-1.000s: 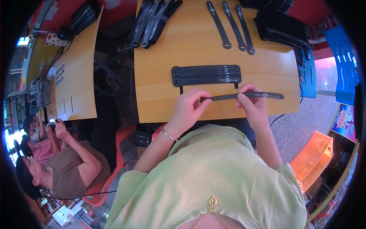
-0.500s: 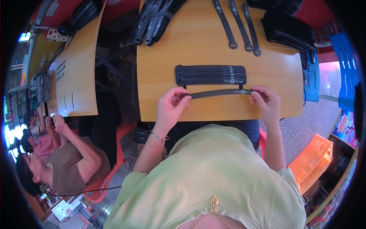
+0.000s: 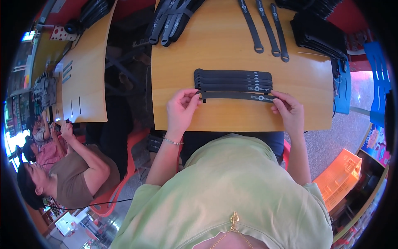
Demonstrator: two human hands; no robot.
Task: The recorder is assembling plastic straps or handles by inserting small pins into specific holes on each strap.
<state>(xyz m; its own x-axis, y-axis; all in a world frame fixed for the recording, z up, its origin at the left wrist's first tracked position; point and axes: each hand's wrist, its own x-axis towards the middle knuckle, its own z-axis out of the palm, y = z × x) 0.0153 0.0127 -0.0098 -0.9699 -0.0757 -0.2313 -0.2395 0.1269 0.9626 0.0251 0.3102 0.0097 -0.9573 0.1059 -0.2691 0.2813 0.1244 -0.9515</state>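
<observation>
My left hand [image 3: 182,108] pinches one end of a black cable strap [image 3: 232,96] between thumb and fingers. The other end is pinched by my right hand [image 3: 289,108], so the strap stretches level between both hands. Just beyond it lies a row of overlapping black cable straps [image 3: 233,78], their edges fanned slightly toward me. The held strap sits close along the row's near edge; whether it touches the row I cannot tell. Short dark pieces poke out near the row's two ends.
Three single straps [image 3: 270,31] lie at the table's far side. A strap bundle [image 3: 172,20] is at the far left, and a black stack [image 3: 318,35] at the far right. An orange crate [image 3: 338,178] stands to the right. At left, a person [image 3: 78,174] sits by another table [image 3: 85,83].
Both hands have moved the held strap slightly away from me, nearer the row. The strap is straighter than before. The person at left has raised their hands a little.
</observation>
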